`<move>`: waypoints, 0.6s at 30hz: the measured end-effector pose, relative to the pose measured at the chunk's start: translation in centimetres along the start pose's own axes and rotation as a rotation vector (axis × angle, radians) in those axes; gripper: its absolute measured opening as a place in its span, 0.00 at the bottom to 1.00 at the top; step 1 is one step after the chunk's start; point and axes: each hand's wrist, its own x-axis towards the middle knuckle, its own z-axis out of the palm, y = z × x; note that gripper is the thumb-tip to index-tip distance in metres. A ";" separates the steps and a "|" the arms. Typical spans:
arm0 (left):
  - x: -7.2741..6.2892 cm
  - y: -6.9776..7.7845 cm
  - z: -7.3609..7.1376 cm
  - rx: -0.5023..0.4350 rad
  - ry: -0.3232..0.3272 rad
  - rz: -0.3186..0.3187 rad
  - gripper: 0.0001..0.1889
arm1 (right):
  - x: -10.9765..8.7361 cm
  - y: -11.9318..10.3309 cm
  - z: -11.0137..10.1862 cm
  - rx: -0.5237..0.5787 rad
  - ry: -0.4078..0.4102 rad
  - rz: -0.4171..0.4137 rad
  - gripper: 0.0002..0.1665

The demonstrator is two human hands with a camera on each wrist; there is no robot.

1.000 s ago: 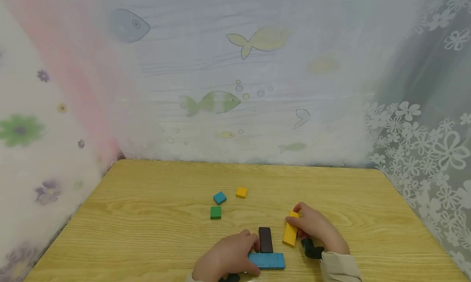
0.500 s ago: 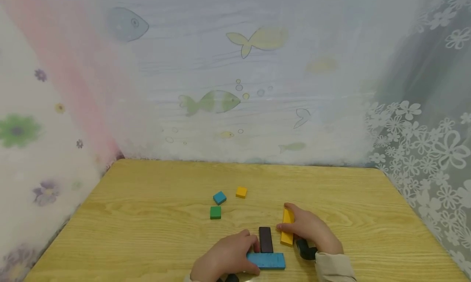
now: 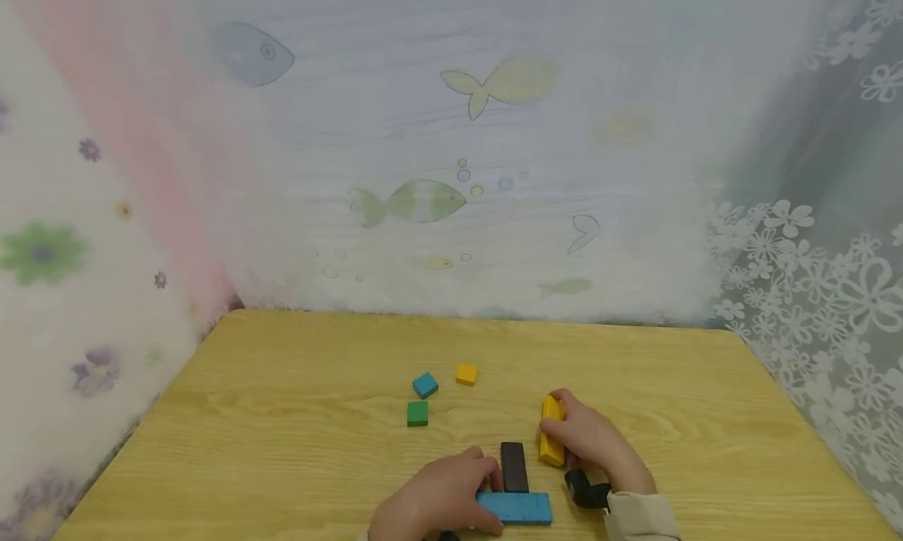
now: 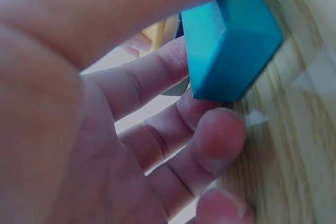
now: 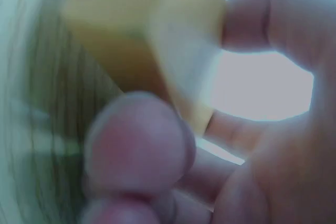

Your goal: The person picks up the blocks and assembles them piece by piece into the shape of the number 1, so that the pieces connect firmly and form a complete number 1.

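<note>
My left hand (image 3: 444,494) grips the left end of a long blue block (image 3: 522,508) lying flat on the table, thumb on its near side and fingers on the far side. In the left wrist view the blue block (image 4: 226,45) shows its end between thumb and fingers. A dark brown block (image 3: 514,467) stretches away from the blue block's far edge, close to my left fingertips. To the right, my right hand (image 3: 592,435) pinches a long yellow block (image 3: 552,431) between thumb and fingers. The yellow block (image 5: 142,30) is blurred in the right wrist view.
Farther back on the wooden table (image 3: 282,415) lie a small green block (image 3: 418,414), a small blue block (image 3: 426,385) and a small yellow block (image 3: 466,375). Behind the table hangs a pale curtain (image 3: 395,133) printed with fish. A black strap device (image 3: 585,490) is at the right wrist.
My right hand has moved left with the long yellow block, turning it closer to straight and tilting it, nearer the brown block. The left hand keeps its grip on the long blue block.
</note>
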 end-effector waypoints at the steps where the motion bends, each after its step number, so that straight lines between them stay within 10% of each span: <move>1: 0.0 0.0 0.1 -0.001 0.000 0.000 0.14 | 0.1 0.1 0.0 0.014 -0.008 0.000 0.37; 18: -0.2 0.5 0.2 0.020 0.023 -0.005 0.14 | 2.0 0.4 -0.6 0.179 -0.091 -0.048 0.38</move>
